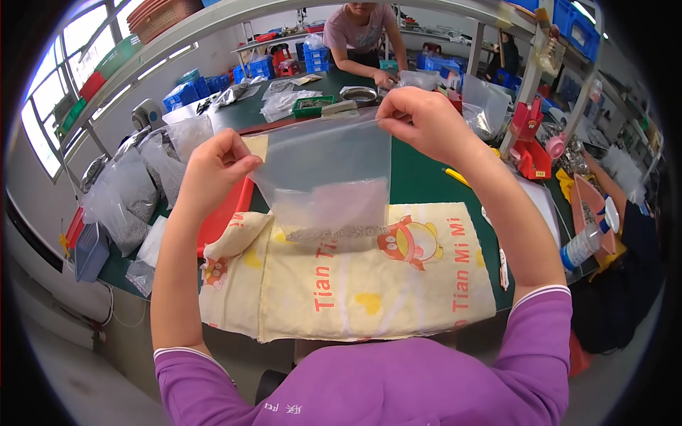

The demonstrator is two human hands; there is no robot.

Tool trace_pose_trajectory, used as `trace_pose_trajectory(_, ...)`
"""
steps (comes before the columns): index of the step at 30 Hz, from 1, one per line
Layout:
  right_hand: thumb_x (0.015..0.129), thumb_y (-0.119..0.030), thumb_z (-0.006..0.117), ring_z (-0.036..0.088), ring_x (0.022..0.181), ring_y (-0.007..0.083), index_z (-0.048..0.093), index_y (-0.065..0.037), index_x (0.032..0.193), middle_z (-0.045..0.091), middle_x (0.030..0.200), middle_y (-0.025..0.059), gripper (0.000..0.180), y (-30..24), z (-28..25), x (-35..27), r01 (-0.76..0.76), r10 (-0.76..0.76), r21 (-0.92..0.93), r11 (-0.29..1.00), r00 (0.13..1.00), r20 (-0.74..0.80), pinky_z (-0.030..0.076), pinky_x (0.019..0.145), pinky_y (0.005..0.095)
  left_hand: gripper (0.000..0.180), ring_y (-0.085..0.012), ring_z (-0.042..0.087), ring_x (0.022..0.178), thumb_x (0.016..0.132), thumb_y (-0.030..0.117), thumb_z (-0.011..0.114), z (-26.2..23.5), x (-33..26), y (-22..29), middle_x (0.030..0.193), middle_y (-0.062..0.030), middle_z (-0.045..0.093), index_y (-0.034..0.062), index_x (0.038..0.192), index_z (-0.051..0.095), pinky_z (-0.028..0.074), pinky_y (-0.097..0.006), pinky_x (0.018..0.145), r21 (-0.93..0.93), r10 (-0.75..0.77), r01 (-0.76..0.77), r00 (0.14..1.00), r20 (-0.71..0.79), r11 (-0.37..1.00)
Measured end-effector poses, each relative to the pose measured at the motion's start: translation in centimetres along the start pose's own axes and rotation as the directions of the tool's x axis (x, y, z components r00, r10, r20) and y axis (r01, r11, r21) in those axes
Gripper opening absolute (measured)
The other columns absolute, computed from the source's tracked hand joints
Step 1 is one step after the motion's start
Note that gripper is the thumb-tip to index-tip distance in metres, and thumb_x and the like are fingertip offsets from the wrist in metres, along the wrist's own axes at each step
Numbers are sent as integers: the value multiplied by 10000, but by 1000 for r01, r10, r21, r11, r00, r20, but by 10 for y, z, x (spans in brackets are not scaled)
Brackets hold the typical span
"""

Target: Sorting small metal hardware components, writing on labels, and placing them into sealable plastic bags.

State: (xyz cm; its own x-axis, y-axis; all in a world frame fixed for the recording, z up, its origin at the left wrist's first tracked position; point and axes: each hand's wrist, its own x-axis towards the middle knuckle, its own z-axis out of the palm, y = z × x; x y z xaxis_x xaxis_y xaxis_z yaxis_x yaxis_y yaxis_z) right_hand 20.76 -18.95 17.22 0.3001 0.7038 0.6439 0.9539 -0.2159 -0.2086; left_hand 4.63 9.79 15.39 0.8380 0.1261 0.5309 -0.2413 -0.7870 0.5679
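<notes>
I hold a clear plastic bag [323, 177] up in front of me by its top edge. My left hand [213, 167] pinches the bag's left top corner and my right hand [423, 121] pinches the right top corner. Small grey metal parts [334, 231] lie heaped along the bag's bottom. The bag hangs above a pale yellow cloth [355, 284] with cartoon prints, spread over the near edge of the green table [419, 181].
Clear bags of grey parts [128, 195] pile up at the left beside a red tray [224, 216]. A red tool [529, 138] and a white bottle [582, 245] stand at the right. Another person [359, 35] works across the table among blue bins [259, 67].
</notes>
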Motion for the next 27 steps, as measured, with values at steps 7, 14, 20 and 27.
trace_pose_trajectory(7,811,16,604,598,825,91,533,-22,1028,620,831,37,231,10,-10,8,-197,258,329,924,954,-154,488,773,228,245,-93,626,710,803,-25,649,20,23,6,727,-19,582,5,1033,571,495,-215,659,-337,-56,27,996,-76,941)
trace_pose_trajectory(14,774,8,597,629,811,94,572,-21,1004,648,829,37,234,37,15,1,-414,463,337,845,883,-75,482,766,235,81,-75,584,678,773,57,683,50,46,-30,723,-11,640,18,808,621,458,-216,621,-229,-218,191,971,-100,955)
trace_pose_trajectory(20,817,-12,597,608,831,94,545,-33,1010,633,861,27,200,35,24,-7,-309,467,477,823,846,-257,474,766,229,96,-64,548,646,776,83,695,56,49,-23,721,0,628,20,809,630,442,-212,605,-303,-246,171,942,-229,937)
trace_pose_trajectory(27,859,0,541,557,774,75,507,-38,1002,586,847,15,152,0,21,-13,-11,325,547,837,814,-482,446,700,208,87,-35,514,568,833,100,658,47,44,-6,717,20,597,33,857,607,383,-180,500,-400,-156,-3,919,-363,916)
